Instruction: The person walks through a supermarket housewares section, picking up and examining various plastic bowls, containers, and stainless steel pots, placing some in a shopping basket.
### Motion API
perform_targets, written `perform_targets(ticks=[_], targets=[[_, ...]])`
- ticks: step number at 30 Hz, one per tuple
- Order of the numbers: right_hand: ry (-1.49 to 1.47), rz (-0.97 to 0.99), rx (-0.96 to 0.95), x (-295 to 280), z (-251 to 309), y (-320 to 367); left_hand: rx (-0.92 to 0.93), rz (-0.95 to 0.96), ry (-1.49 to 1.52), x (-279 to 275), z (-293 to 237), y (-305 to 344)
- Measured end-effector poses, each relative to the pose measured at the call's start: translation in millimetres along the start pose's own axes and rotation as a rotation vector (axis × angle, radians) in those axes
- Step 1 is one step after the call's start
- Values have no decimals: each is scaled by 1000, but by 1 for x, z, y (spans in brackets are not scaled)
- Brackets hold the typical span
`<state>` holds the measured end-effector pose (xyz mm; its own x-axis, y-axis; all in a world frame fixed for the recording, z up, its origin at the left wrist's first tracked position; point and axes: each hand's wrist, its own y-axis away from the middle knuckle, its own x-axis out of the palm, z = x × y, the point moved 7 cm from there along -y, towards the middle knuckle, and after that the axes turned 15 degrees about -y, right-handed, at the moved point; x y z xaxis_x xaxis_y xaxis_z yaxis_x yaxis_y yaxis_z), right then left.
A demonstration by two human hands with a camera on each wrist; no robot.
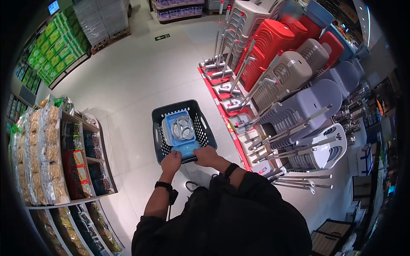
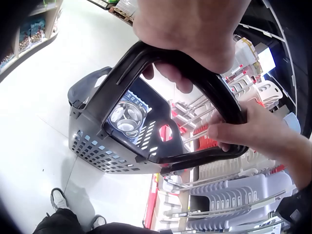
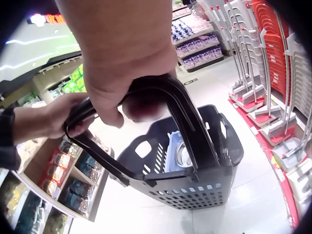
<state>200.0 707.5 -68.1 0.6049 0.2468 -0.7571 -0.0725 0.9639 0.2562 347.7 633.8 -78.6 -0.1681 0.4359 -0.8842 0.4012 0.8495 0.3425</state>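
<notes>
A dark shopping basket [image 1: 204, 133] hangs in front of the person, above the floor. Inside it lie a blue plastic basket [image 1: 171, 116] and a round metal divided tray [image 1: 182, 127]. The left hand [image 1: 171, 162] curls round the black handle [image 2: 214, 87] at one side, and the right hand [image 1: 206, 156] grips its other side. In the left wrist view the left hand [image 2: 187, 34] is at the top, with the right hand [image 2: 263, 129] beyond. The right wrist view shows the right hand [image 3: 127, 68] over the handle and the left hand [image 3: 56, 116] further left.
To the right stand stacked stools [image 1: 290, 68] and a row of mops [image 1: 245, 68] behind a red-edged low shelf. A snack shelf [image 1: 64, 158] is at the left, green cartons [image 1: 53, 47] stand at the upper left, and purple packs [image 1: 179, 13] lie far ahead on a shelf.
</notes>
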Motion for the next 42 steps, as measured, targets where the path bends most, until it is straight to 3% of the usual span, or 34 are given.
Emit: perform_targets(ticks=[12,17,34,38,42], targets=[[-131,47,32,-13,18,-54,-12,9,-119,-53,14,-55],[-191,106,44,-14,33,-63,-42,103,-116,-44,43,-69],[-131,49,71,-97,-13,-164,-18,69,-18,-82,6,-186],[-112,86,95,-99,-23,-163,-26,45,-46,-79,-3,-189],[-58,55,198,-118,-36,-186,63,38,-64,-88,-18,-224]])
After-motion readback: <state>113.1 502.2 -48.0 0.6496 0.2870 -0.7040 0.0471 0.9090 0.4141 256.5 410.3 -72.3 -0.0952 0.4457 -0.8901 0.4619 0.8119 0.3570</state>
